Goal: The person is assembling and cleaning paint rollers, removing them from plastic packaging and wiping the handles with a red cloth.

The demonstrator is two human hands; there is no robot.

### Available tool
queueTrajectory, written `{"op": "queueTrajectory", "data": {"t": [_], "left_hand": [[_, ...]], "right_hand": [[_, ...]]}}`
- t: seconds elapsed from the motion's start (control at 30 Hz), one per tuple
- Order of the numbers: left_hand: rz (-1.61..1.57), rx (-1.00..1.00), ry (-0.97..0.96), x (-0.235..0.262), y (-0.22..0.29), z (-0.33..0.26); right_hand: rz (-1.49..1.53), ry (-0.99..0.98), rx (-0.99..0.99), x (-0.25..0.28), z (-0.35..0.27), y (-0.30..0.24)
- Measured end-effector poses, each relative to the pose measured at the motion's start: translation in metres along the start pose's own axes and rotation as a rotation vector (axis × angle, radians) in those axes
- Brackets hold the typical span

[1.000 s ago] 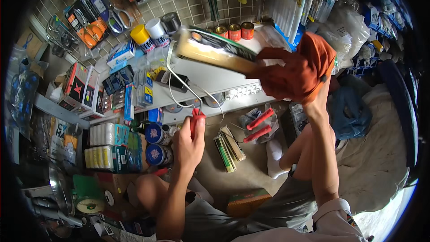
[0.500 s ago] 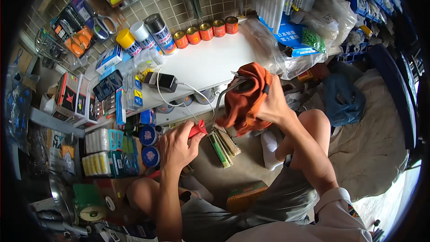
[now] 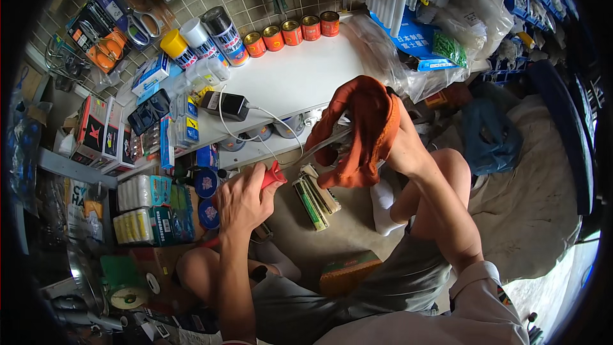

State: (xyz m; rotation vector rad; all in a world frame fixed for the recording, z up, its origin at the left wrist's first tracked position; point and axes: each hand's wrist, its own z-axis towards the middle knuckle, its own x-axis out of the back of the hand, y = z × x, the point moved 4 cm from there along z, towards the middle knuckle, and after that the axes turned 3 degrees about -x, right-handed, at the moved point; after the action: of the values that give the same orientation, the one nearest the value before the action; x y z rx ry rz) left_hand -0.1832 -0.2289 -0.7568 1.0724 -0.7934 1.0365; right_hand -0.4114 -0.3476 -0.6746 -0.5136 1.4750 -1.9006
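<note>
My left hand is closed around the red handle of a metal tool whose exact kind I cannot make out. From that handle a grey metal shank runs up to the right, into the folds of an orange-brown cloth. My right hand grips this cloth, which is bunched and drapes around the tool's far end; the fingers are mostly hidden behind it. Below the cloth, a pair of narrow green-and-cream boxes lies on the floor between my legs.
Ahead stands a white shelf with several small orange cans, spray cans and a black power adapter with a white cable. Packaged goods crowd the left. A blue plastic bag lies at the right.
The cloth has opened out and hangs lower around the tool's far end. My left hand has shifted slightly left and down with the handle; more of the shank shows.
</note>
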Motion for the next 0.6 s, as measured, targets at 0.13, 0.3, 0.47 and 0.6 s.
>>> {"op": "queueTrajectory", "data": {"t": [0.13,0.3,0.47,0.6], "left_hand": [[0.168,0.008,0.046,0.003,-0.003,-0.003],[0.194,-0.030,0.129,0.002,-0.001,-0.001],[0.255,0.000,0.166,0.005,0.000,-0.003],[0.248,-0.001,0.202,0.006,0.002,-0.004]], "right_hand": [[0.170,0.038,0.052,0.000,0.003,-0.003],[-0.129,0.031,-0.144,0.026,0.000,0.007],[-0.283,0.027,-0.060,0.039,0.005,0.021],[-0.166,0.071,0.064,0.035,-0.003,0.014]]}}
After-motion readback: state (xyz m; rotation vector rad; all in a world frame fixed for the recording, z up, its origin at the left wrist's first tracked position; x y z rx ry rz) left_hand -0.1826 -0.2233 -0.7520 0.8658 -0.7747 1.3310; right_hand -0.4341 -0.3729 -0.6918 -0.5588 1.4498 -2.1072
